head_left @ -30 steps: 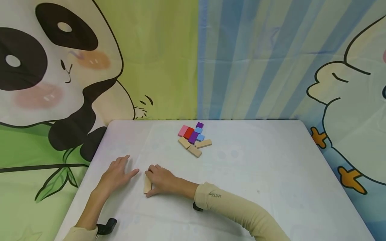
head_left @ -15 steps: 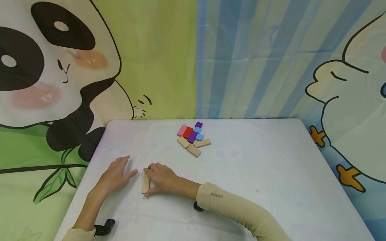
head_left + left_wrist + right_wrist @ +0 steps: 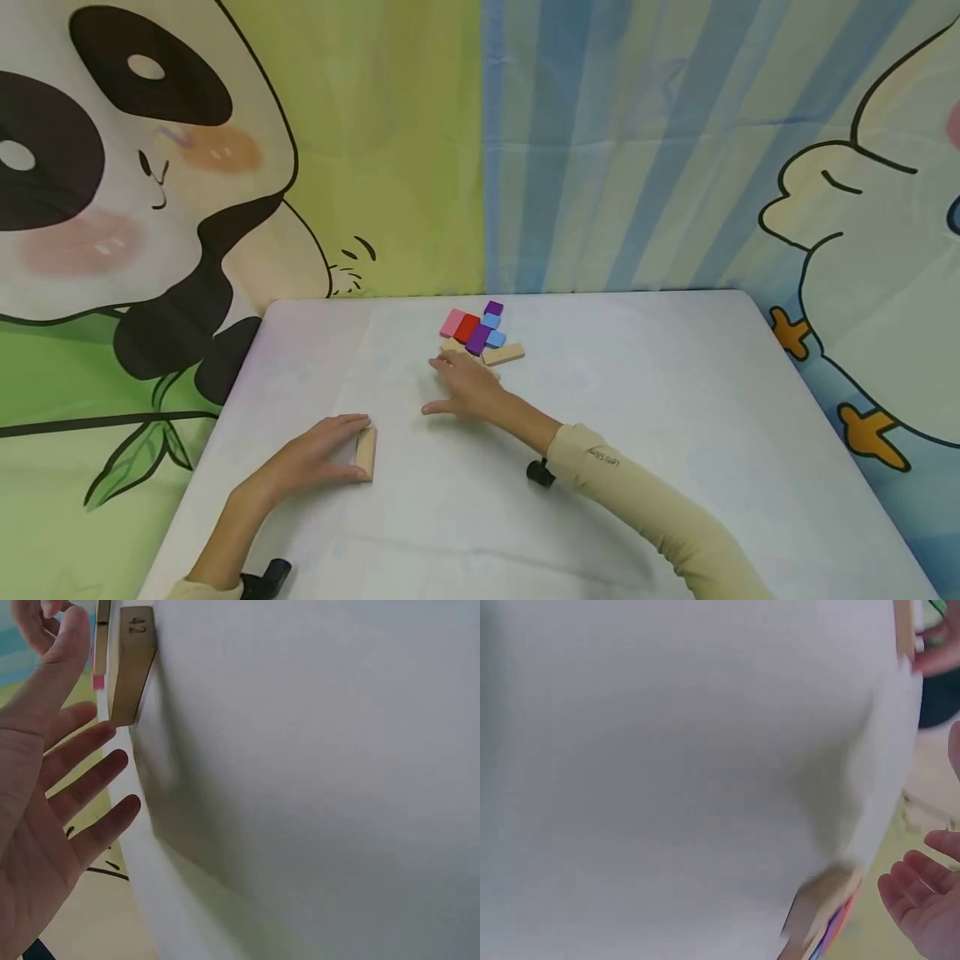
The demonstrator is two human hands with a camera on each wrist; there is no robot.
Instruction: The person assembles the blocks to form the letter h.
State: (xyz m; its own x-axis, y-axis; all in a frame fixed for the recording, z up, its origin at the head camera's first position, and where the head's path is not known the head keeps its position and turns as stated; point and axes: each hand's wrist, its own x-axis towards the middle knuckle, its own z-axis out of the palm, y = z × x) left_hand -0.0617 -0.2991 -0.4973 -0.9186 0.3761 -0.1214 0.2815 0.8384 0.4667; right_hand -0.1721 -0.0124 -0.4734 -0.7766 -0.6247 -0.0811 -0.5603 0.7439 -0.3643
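Note:
My left hand (image 3: 315, 457) is beside a plain wooden block (image 3: 366, 454) that stands on the table. In the head view, its fingertips lie at the block's far end and its thumb at the near end. The left wrist view shows these fingers fairly straight, with a fingertip right at one end of the block (image 3: 133, 664), which has "42" on its near face. My right hand (image 3: 468, 387) is stretched over several plain wooden blocks (image 3: 452, 346), partly hiding them. Its thumb is spread from the fingers, and nothing shows between them.
Beyond the right hand lie a pink block (image 3: 452, 322), a red block (image 3: 467, 327), two purple and two light-blue blocks in a cluster. Another wooden block (image 3: 503, 354) lies to their right. The white table (image 3: 675, 400) ends at a printed curtain (image 3: 600, 150).
My right hand has left the single wooden block and moved away and right to the cluster. My left hand has moved right, up to the single block.

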